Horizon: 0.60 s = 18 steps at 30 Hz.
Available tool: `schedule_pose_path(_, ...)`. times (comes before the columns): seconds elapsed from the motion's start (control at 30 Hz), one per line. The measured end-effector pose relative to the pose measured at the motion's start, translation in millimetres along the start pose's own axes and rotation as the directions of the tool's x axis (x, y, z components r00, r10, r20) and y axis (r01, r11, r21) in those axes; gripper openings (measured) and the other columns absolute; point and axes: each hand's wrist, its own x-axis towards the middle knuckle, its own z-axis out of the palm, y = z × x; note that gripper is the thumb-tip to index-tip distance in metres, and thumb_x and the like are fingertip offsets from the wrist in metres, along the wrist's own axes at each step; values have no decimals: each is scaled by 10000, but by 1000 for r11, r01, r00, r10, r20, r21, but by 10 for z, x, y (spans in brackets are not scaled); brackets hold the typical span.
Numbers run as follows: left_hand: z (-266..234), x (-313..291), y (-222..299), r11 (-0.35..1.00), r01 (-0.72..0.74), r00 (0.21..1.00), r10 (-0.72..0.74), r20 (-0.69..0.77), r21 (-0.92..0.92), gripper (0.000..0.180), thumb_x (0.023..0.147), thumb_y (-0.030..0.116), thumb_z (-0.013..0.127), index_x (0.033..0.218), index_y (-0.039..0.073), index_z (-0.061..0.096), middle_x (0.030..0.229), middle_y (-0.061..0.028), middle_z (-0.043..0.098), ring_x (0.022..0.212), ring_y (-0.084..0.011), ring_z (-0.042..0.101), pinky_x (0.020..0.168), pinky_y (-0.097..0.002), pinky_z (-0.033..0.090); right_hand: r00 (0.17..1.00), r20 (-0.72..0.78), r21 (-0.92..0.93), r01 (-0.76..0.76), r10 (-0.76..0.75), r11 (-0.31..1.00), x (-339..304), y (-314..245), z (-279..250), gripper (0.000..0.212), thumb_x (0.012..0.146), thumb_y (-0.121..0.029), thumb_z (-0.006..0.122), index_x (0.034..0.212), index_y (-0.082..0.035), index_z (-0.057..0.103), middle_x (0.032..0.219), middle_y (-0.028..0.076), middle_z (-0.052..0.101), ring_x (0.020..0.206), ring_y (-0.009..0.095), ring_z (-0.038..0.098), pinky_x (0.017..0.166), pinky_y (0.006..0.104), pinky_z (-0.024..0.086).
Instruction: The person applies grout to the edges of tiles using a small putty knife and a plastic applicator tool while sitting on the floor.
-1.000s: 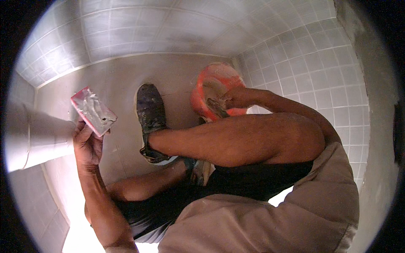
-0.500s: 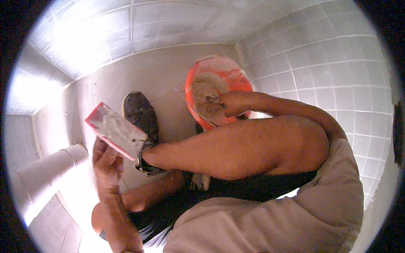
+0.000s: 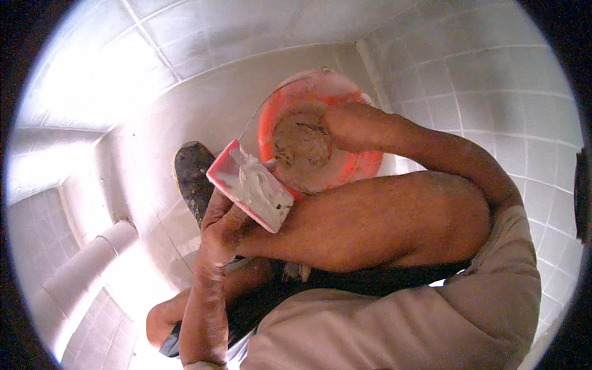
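My left hand point(image 3: 221, 228) is closed round the lower side of a flat rectangular float point(image 3: 219, 166) with red edges. Pale wet paste point(image 3: 253, 180) is smeared across its upward face. The float is tilted, just left of an orange bucket point(image 3: 264, 126). Grey-brown mortar point(image 3: 299, 145) with a rough surface lies inside that bucket. My right hand point(image 3: 345, 126) reaches over the bucket's right side, down to the mortar. Its fingers are hidden, so whether they hold a tool does not show.
My bent leg point(image 3: 370, 222) crosses between me and the bucket. A dark shoe point(image 3: 194, 176) stands on the floor left of the float. White tiled walls point(image 3: 493, 111) rise close on the right and behind. A pale pipe point(image 3: 92, 256) runs along the left.
My left hand has brought the float rightward, near the bucket. My right hand has shifted slightly up and right at the bucket. The whole view has also moved a little.
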Motion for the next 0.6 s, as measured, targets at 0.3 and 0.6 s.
schedule_pose_path(0.3,-90,86,-136,999,50,994,-50,-93,-3,563,1001,171,549,1499,5,347,1493,-197,463,1333,-322,509,1118,-465,409,989,77,183,110,-126,977,25,40,181,264,857,-80,585,1078,-40,725,986,224,716,906,375,703,802,475,554)
schedule_pose_path(0.6,-224,-21,-151,1000,-20,981,16,-192,-24,557,998,162,547,1495,6,351,1485,-196,471,1327,-326,514,1116,-466,413,943,68,439,264,-324,859,130,-35,356,249,877,-97,581,1070,-34,725,957,232,714,882,367,707,804,474,541)
